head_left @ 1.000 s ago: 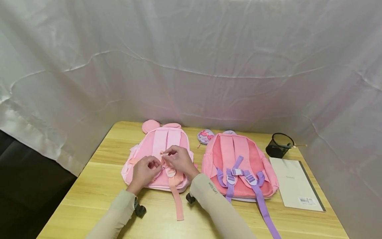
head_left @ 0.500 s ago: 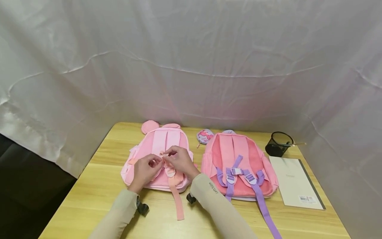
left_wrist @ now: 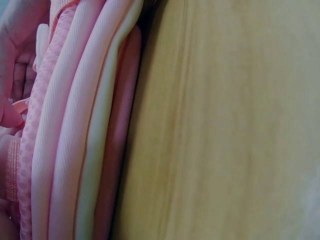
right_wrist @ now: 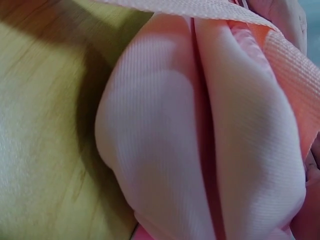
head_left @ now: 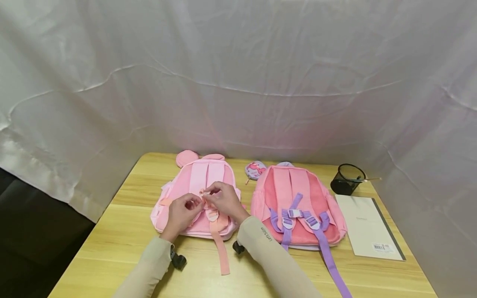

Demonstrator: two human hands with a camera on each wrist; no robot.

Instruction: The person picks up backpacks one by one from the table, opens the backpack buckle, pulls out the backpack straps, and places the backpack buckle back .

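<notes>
In the head view a light pink backpack lies with its strap side up. My left hand and right hand meet over its middle. Between thumb and fingers, each hand pinches a part of the peach webbing there; the pinched parts are small and partly covered by the fingertips. A peach strap hangs from a pale buckle over the backpack's lower edge onto the table. The left wrist view shows fingers at a strip of peach webbing beside the backpack's padded edge.
To the right lies a second pink backpack with purple straps joined by a white clip. A small round pouch sits behind it. Further right are a notebook and a black mesh pen holder on the wooden table.
My left hand's fingertips have moved slightly up and right, closer to the right hand's. The right hand and both backpacks stay in place.
</notes>
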